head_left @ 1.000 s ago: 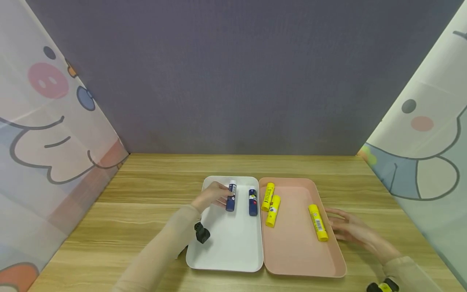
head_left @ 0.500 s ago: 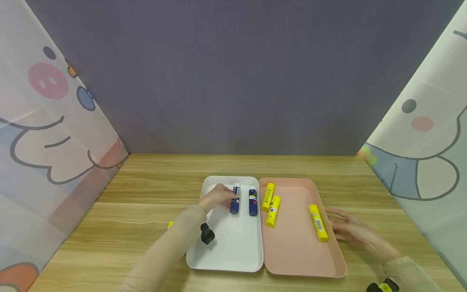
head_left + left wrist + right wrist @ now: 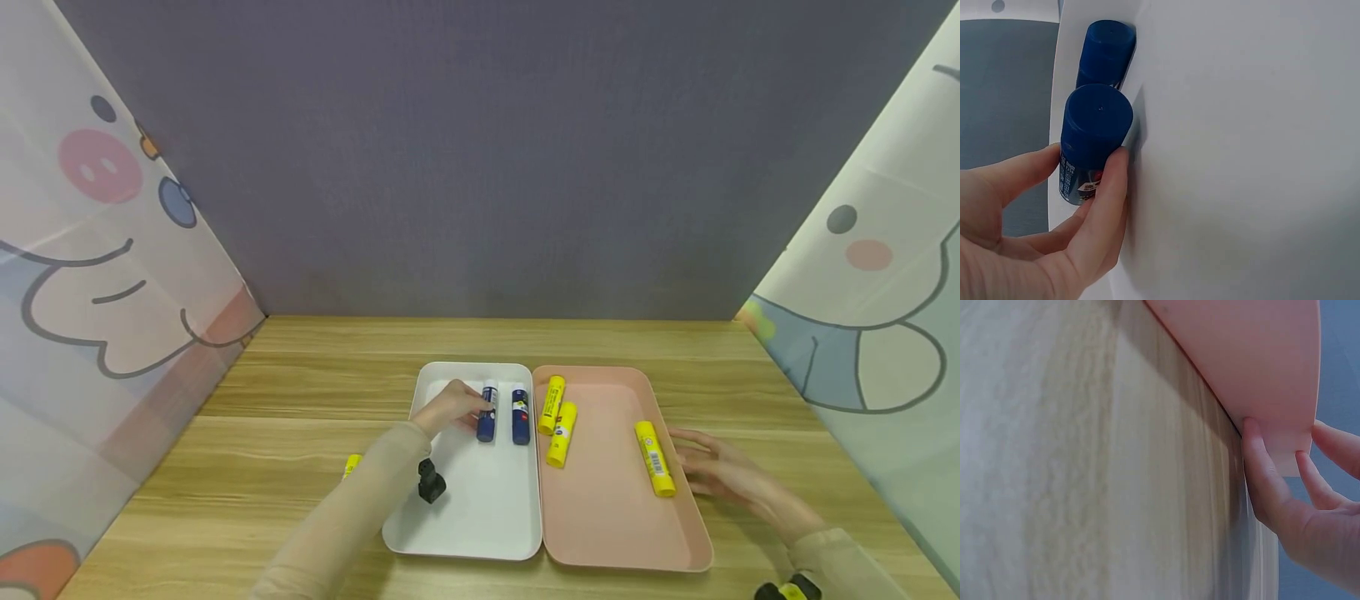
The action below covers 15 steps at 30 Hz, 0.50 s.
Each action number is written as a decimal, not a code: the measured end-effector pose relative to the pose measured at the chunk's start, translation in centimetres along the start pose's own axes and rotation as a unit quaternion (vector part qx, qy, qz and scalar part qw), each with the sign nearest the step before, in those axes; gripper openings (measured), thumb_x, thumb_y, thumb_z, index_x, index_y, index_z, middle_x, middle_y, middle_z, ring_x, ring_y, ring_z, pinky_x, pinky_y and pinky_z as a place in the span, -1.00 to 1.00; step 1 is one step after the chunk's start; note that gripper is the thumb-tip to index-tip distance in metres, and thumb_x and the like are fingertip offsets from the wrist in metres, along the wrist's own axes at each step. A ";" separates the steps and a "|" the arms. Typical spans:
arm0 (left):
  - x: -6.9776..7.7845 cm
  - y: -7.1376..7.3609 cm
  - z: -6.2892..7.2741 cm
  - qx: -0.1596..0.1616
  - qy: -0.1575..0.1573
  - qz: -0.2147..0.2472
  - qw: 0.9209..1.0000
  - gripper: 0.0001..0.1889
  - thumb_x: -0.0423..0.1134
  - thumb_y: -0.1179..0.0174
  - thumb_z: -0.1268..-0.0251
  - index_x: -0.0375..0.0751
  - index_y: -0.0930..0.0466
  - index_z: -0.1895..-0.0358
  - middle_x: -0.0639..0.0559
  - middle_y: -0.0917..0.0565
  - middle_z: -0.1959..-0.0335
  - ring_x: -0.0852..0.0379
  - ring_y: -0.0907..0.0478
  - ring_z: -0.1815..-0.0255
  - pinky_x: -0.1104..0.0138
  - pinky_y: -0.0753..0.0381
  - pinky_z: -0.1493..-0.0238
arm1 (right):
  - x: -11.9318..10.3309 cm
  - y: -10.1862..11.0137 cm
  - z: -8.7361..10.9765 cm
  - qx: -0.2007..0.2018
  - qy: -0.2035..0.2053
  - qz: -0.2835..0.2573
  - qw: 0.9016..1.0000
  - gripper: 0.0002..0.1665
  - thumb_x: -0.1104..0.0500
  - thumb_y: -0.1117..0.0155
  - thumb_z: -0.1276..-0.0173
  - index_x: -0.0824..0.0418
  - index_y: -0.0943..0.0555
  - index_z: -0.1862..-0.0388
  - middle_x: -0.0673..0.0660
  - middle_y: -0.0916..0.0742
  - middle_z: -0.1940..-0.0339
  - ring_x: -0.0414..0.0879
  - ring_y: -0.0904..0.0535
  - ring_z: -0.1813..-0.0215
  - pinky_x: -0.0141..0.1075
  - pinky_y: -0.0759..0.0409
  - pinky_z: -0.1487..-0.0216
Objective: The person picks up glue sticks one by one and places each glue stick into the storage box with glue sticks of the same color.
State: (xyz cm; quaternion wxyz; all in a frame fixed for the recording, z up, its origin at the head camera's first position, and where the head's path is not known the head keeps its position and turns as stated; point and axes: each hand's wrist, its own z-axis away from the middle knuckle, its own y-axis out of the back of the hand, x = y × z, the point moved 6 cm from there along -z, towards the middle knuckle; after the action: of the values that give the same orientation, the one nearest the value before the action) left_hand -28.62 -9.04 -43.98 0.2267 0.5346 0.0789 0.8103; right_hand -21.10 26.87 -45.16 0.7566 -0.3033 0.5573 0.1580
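My left hand (image 3: pixel 450 405) pinches a dark blue glue stick (image 3: pixel 487 427) with a white cap, thumb on one side and fingers on the other. In the left wrist view the held glue stick (image 3: pixel 1097 119) shows its blue base towards the camera; whether it touches the tray floor is hard to tell. A second blue glue stick (image 3: pixel 521 427) lies just to its right in the white tray (image 3: pixel 480 521). My right hand (image 3: pixel 716 471) is at the right side of the pink tray (image 3: pixel 622 537); in the right wrist view its extended fingers (image 3: pixel 1266 469) touch the tray's outer wall.
Two yellow glue sticks (image 3: pixel 562 435) lie at the pink tray's left side and another yellow glue stick (image 3: pixel 655 458) at its right. A yellow object (image 3: pixel 352 462) pokes out behind my left forearm on the wooden table (image 3: pixel 315 375). Both trays stand side by side.
My left hand has moved right and slightly down with the blue glue stick, closer to the second blue one. The yellow object behind the forearm has come into view. My right hand stays put.
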 end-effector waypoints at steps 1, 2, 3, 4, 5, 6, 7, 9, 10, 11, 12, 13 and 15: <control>0.0 0.0 0.0 0.000 0.000 0.001 1.000 -0.66 -0.33 -0.18 -0.06 -0.55 -0.45 0.14 -0.18 -0.59 0.38 0.08 -0.59 0.47 0.30 -0.61 0.39 | 0.0 0.0 0.0 -0.002 0.000 -0.002 1.000 -0.53 0.34 0.12 -0.36 -0.23 -0.43 0.00 -0.10 -0.59 0.04 -0.21 -0.51 0.01 -0.24 -0.51 0.01; -0.1 -0.1 0.0 0.000 0.001 0.002 1.000 -0.66 -0.33 -0.18 -0.06 -0.55 -0.45 0.14 -0.18 -0.59 0.38 0.08 -0.59 0.47 0.30 -0.61 0.39 | 0.0 -0.1 0.0 -0.005 0.001 -0.003 1.000 -0.53 0.34 0.12 -0.36 -0.23 -0.43 0.00 -0.10 -0.59 0.05 -0.21 -0.51 0.01 -0.24 -0.51 0.01; -0.1 -0.1 0.0 0.000 0.002 0.003 1.000 -0.66 -0.33 -0.18 -0.06 -0.55 -0.45 0.14 -0.18 -0.59 0.37 0.07 -0.59 0.46 0.30 -0.61 0.38 | 0.0 -0.1 0.0 -0.009 0.004 -0.006 1.000 -0.53 0.34 0.13 -0.36 -0.23 -0.43 0.00 -0.10 -0.59 0.04 -0.21 -0.51 0.01 -0.25 -0.51 0.01; -0.1 -0.1 -0.1 0.001 0.004 0.005 1.000 -0.66 -0.34 -0.18 -0.06 -0.56 -0.45 0.14 -0.18 -0.58 0.37 0.07 -0.59 0.46 0.30 -0.61 0.38 | 0.0 -0.1 0.0 -0.009 0.004 -0.006 1.000 -0.53 0.34 0.13 -0.36 -0.23 -0.43 0.00 -0.10 -0.59 0.04 -0.21 -0.51 0.01 -0.25 -0.51 0.01; -0.2 -0.1 -0.1 0.002 0.006 0.006 1.000 -0.65 -0.34 -0.18 -0.06 -0.56 -0.45 0.14 -0.17 -0.58 0.37 0.07 -0.59 0.45 0.31 -0.61 0.38 | 0.0 -0.1 0.0 -0.011 0.005 -0.007 1.000 -0.53 0.35 0.13 -0.37 -0.23 -0.43 -0.01 -0.09 -0.59 0.04 -0.21 -0.51 0.01 -0.25 -0.51 0.01; -0.2 -0.1 -0.1 0.003 0.005 0.007 1.000 -0.65 -0.34 -0.18 -0.06 -0.56 -0.46 0.13 -0.17 -0.58 0.38 0.06 -0.59 0.45 0.31 -0.61 0.38 | 0.0 -0.1 0.0 -0.012 0.005 -0.007 1.000 -0.52 0.35 0.13 -0.37 -0.23 -0.43 -0.01 -0.09 -0.59 0.04 -0.21 -0.51 0.01 -0.25 -0.50 0.01; -0.2 -0.1 -0.1 0.003 0.004 0.013 1.000 -0.65 -0.35 -0.18 -0.06 -0.57 -0.45 0.13 -0.18 -0.58 0.38 0.06 -0.59 0.45 0.30 -0.61 0.38 | 0.0 -0.1 0.1 -0.012 0.006 -0.005 1.000 -0.52 0.35 0.14 -0.37 -0.23 -0.43 -0.01 -0.09 -0.59 0.04 -0.21 -0.51 0.01 -0.25 -0.51 0.01; -0.1 -0.2 -0.1 0.006 -0.002 0.024 1.000 -0.67 -0.38 -0.17 -0.06 -0.59 -0.45 0.13 -0.20 -0.58 0.40 0.07 -0.58 0.49 0.30 -0.62 0.40 | 0.0 -0.2 0.1 -0.013 0.007 -0.003 1.000 -0.52 0.34 0.14 -0.37 -0.23 -0.42 -0.01 -0.09 -0.59 0.04 -0.21 -0.51 0.00 -0.26 -0.50 0.01; -0.1 -0.2 -0.1 0.008 -0.005 0.030 0.999 -0.67 -0.40 -0.16 -0.06 -0.59 -0.44 0.14 -0.20 -0.58 0.41 0.08 -0.58 0.52 0.30 -0.62 0.41 | 0.0 -0.2 0.1 -0.014 0.008 -0.002 1.000 -0.52 0.35 0.15 -0.37 -0.23 -0.42 -0.02 -0.09 -0.59 0.04 -0.20 -0.51 0.00 -0.26 -0.50 0.01; 0.0 -0.2 0.0 0.010 -0.008 0.036 0.999 -0.68 -0.41 -0.15 -0.06 -0.60 -0.44 0.14 -0.21 -0.58 0.42 0.09 -0.57 0.54 0.29 -0.62 0.42 | 0.0 -0.2 0.1 -0.015 0.008 -0.002 1.000 -0.52 0.35 0.15 -0.37 -0.23 -0.42 -0.02 -0.09 -0.59 0.04 -0.20 -0.51 0.00 -0.26 -0.50 0.01; 0.0 -0.1 0.0 0.012 -0.011 0.041 0.999 -0.69 -0.43 -0.14 -0.07 -0.60 -0.44 0.14 -0.21 -0.58 0.43 0.10 -0.56 0.57 0.29 -0.62 0.43 | 0.0 -0.2 0.1 -0.017 0.008 -0.003 1.000 -0.52 0.35 0.15 -0.37 -0.23 -0.42 -0.02 -0.09 -0.59 0.04 -0.20 -0.51 0.00 -0.26 -0.50 0.01; 0.0 -0.1 0.0 0.014 -0.013 0.046 0.999 -0.70 -0.44 -0.12 -0.07 -0.61 -0.43 0.14 -0.22 -0.57 0.43 0.10 -0.55 0.60 0.29 -0.62 0.44 | 0.0 -0.2 0.1 -0.017 0.007 -0.004 1.000 -0.52 0.35 0.15 -0.37 -0.23 -0.42 -0.02 -0.09 -0.59 0.04 -0.20 -0.51 0.00 -0.26 -0.50 0.01; -0.1 0.0 0.1 0.019 -0.012 0.051 0.998 -0.71 -0.45 -0.11 -0.08 -0.60 -0.43 0.14 -0.20 -0.56 0.44 0.12 -0.54 0.64 0.29 -0.62 0.46 | 0.0 -0.2 0.1 -0.016 0.005 -0.005 1.000 -0.52 0.35 0.15 -0.37 -0.23 -0.42 -0.01 -0.08 -0.59 0.04 -0.20 -0.51 0.00 -0.26 -0.50 0.01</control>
State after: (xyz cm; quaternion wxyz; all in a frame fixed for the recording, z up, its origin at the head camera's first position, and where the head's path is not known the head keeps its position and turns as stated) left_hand -28.55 -9.11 -43.99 0.1759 0.5522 0.0645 0.8124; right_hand -20.96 26.79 -45.13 0.7499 -0.3193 0.5564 0.1615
